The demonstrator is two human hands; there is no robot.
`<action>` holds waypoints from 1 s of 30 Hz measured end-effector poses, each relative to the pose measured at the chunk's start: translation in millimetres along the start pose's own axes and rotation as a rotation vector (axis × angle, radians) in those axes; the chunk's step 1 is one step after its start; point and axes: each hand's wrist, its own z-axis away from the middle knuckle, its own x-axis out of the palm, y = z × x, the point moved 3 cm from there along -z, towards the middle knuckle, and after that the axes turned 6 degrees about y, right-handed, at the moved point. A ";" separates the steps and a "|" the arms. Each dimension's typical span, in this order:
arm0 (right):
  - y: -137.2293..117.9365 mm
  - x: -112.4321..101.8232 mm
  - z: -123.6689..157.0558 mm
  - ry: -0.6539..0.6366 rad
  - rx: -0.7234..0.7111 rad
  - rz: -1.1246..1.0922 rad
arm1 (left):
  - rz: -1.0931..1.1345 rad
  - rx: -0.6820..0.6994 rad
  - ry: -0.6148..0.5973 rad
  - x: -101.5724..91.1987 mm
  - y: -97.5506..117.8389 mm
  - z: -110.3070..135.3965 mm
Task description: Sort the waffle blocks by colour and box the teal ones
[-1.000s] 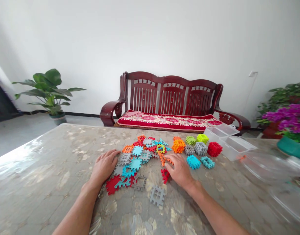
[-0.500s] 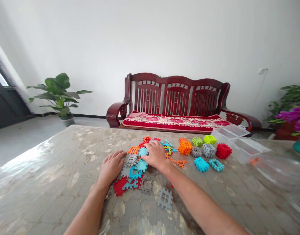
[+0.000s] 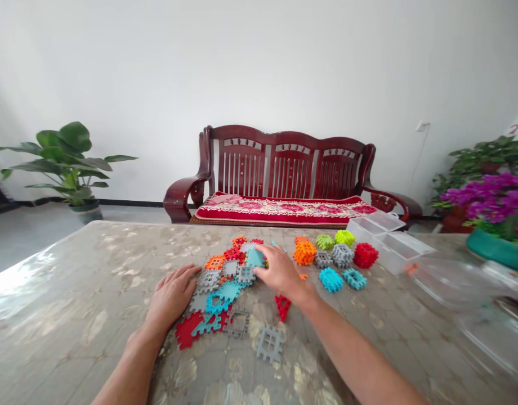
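Note:
A pile of flat interlocking plastic tiles (image 3: 225,284) in red, blue, grey and orange lies on the marbled table (image 3: 73,298). My left hand (image 3: 171,295) rests flat and open at the pile's left edge, fingers beside a grey tile. My right hand (image 3: 279,271) lies palm down on the pile's far right part, fingers spread, touching a blue tile (image 3: 255,257). A red triangular tile (image 3: 283,306) lies just under my right wrist. A grey square tile (image 3: 270,343) sits nearest me. Assembled cubes stand to the right: orange (image 3: 304,252), green (image 3: 325,242), grey (image 3: 342,255), red (image 3: 365,255), blue (image 3: 330,279).
A clear plastic compartment box (image 3: 389,244) stands at the table's right, with clear lids (image 3: 465,281) nearer the right edge. A teal pot with purple flowers (image 3: 495,225) is at far right. Behind the table are a red wooden bench (image 3: 284,180) and a potted plant (image 3: 68,163).
My right hand went from the red and orange tiles at the pile's near right onto the pile's far part and now rests there. My left hand stayed flat. The camera view shifted.

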 end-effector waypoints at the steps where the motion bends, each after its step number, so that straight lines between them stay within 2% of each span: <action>1: 13.8 -13.2 7.7 0.027 0.034 -0.032 | -0.003 -0.001 -0.002 0.4 -0.5 -0.1; 8: 143.3 -112.6 79.6 0.182 0.309 -0.017 | 0.000 0.006 0.006 2.5 -1.6 -1.6; 11: 189.4 -137.9 103.5 0.207 0.380 0.020 | 0.011 0.020 0.018 2.5 -1.9 -2.1; 13: 210.7 -144.5 113.7 0.206 0.405 0.013 | 0.015 0.028 0.018 2.6 -2.6 -2.2; 16: 229.7 -143.7 121.6 0.181 0.418 -0.033 | 0.019 0.029 0.020 2.8 -4.0 -2.2; 20: 241.4 -136.7 125.2 0.130 0.428 -0.086 | 0.023 0.035 0.032 2.6 -4.9 -2.4; 26: 252.4 -134.6 129.7 0.145 0.468 -0.133 | 0.011 0.041 0.013 2.7 -5.7 -3.3; 30: 250.2 -134.1 133.1 0.175 0.519 -0.044 | 0.016 0.045 0.011 5.0 -7.5 -3.8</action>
